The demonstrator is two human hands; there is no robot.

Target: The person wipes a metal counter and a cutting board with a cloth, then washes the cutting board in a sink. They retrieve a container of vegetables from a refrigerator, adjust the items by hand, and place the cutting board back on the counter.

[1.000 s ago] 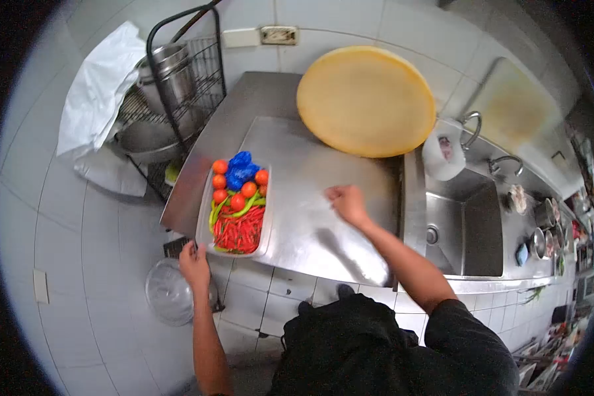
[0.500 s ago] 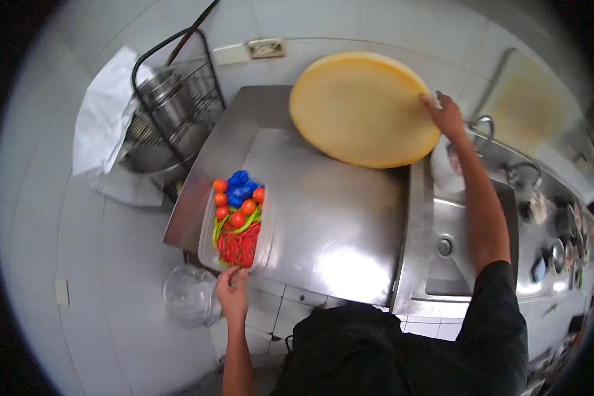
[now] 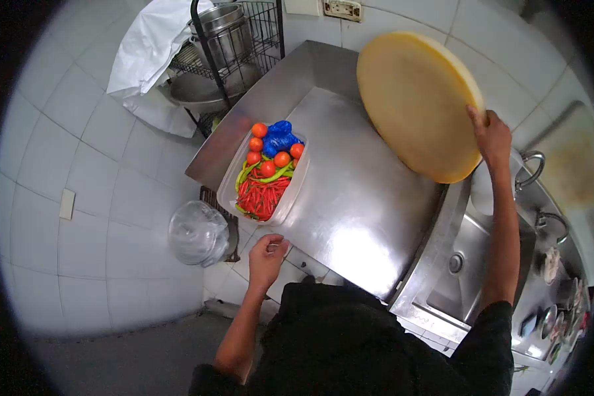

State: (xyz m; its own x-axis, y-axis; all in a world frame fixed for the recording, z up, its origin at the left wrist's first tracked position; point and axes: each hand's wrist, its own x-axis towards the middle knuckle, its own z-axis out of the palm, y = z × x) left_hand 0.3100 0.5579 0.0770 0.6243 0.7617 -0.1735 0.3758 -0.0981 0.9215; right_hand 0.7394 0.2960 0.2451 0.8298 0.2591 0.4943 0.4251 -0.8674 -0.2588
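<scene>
My right hand (image 3: 494, 135) grips the right edge of a thick round yellowish cutting board (image 3: 419, 109), which stands tilted on the steel counter (image 3: 350, 178) near the back wall. Nothing is in my left hand (image 3: 268, 259); its fingers are loosely bent, just off the counter's front edge. Closest to it is a clear plastic container (image 3: 290, 204) on the counter's left side. Inside lie red chilies (image 3: 265, 198), green chilies (image 3: 245, 174), several tomatoes (image 3: 267, 168) and a knotted blue plastic bag (image 3: 280, 140).
Right of the counter is a steel sink (image 3: 455, 264) with a faucet (image 3: 533, 162). A black wire rack (image 3: 264, 30) with metal pots (image 3: 223, 36) and a white sack (image 3: 145, 59) stands at the left. A bin lined with clear plastic (image 3: 199, 232) sits below the counter's left corner.
My left hand has drawn back from the container's near edge. The cutting board, held in my right hand, has tipped more steeply. The whole view has shifted.
</scene>
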